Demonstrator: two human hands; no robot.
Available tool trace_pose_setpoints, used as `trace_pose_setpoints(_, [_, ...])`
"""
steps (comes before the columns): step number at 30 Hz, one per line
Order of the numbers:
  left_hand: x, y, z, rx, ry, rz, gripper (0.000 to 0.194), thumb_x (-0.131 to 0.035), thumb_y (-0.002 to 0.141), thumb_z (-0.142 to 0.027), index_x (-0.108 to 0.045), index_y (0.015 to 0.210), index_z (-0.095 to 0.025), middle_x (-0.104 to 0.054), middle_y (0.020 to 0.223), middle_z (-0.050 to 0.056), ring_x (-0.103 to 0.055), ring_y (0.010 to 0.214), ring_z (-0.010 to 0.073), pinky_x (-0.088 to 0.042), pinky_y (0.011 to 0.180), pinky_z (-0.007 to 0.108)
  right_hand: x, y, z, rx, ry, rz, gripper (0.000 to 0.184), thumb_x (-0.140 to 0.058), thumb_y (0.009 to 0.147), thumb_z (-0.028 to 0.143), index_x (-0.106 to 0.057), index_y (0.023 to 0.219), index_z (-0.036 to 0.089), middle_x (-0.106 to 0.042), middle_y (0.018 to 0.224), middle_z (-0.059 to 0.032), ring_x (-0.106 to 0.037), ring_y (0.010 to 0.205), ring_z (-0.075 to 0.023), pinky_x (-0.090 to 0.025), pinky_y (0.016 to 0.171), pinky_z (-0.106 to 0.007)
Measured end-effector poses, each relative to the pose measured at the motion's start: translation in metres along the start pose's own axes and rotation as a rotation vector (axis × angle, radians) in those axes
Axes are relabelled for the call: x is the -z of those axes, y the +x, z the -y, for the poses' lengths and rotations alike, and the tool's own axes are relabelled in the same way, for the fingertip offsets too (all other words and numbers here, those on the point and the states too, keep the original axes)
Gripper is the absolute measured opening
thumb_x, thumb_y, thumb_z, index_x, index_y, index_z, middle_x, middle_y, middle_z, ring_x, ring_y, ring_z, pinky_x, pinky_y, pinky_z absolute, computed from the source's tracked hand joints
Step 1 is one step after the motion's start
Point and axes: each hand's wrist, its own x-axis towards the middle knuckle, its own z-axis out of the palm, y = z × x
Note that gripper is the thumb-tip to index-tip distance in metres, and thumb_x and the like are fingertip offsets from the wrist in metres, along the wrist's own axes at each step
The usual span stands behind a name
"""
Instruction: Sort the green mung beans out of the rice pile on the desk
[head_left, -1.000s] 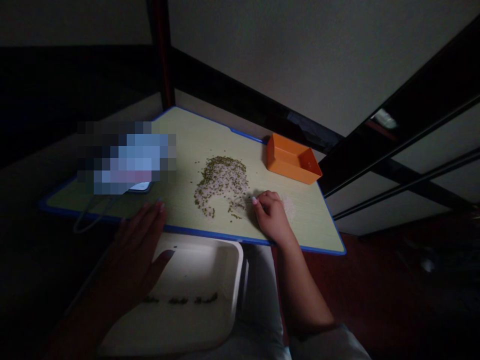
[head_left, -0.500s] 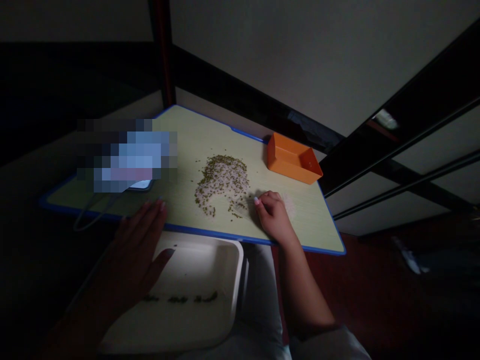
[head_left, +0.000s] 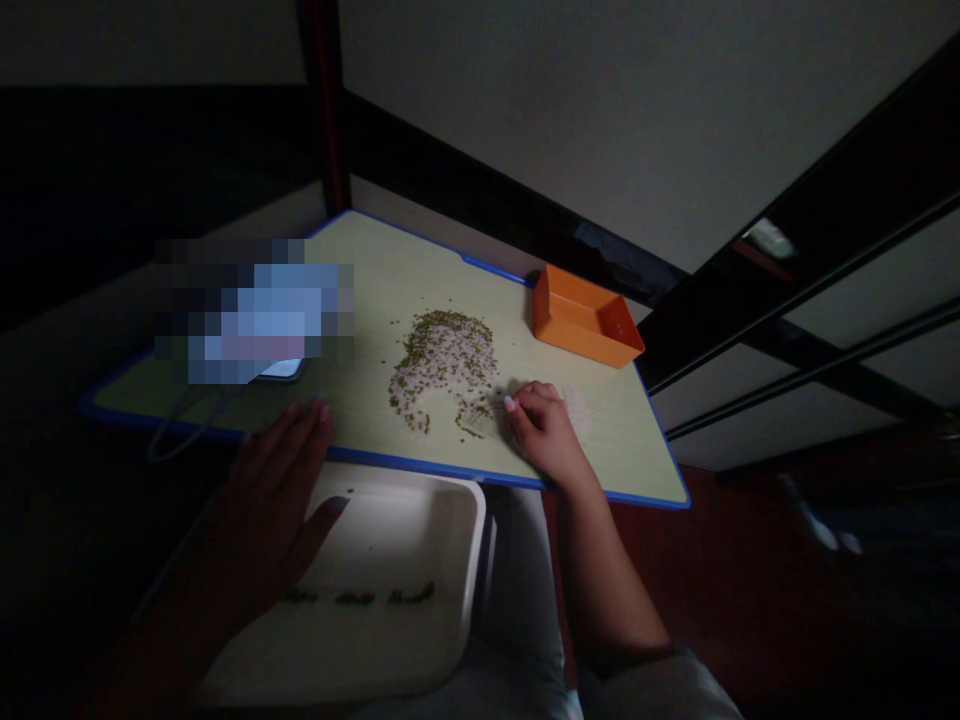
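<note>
A mixed pile of green beans and white rice-like grains point(head_left: 450, 350) lies in the middle of the board table point(head_left: 375, 260). My right hand point(head_left: 544, 425) rests at the pile's right side, its thumb and fingers pinched on a see-through flat piece point(head_left: 480, 418) with fine lines, whose exact kind I cannot make out. A few green beans lie along that piece's edge. Small pale grains point(head_left: 575, 408) are spread just right of the hand. My left hand point(head_left: 277, 500) is open, fingers stretched, near the table's front edge and over a white tub point(head_left: 420, 650).
An orange open box point(head_left: 585, 340) stands at the table's back right. Dark green beans point(head_left: 409, 597) lie in the tub, below the table edge. At the left are a phone point(head_left: 283, 370), partly behind a blurred patch, and a white cable point(head_left: 161, 440).
My right hand and the see-through piece have shifted only slightly beside the pile. My left hand stays where it was. A pale blurred shape on the floor at right has moved.
</note>
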Motion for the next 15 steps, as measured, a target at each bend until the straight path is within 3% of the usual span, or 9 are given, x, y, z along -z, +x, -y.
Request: trace_pose_setpoints(15, [0.0043, 0.0003, -0.0058, 0.09, -0.067, 0.024, 0.07, -0.029, 0.098, -0.05, -0.003, 0.161, -0.032, -0.036, 0.166, 0.016, -0.031, 0.156, 0.036, -0.04, 0.117, 0.07, 0.0004, 0.0005, 0.0037, -0.027, -0.01, -0.012, 0.036, -0.05, 0.101, 0.03, -0.056, 0.067, 0.021, -0.06, 0.081, -0.0047, -0.053, 0.089, -0.0218, -0.039, 0.086, -0.037])
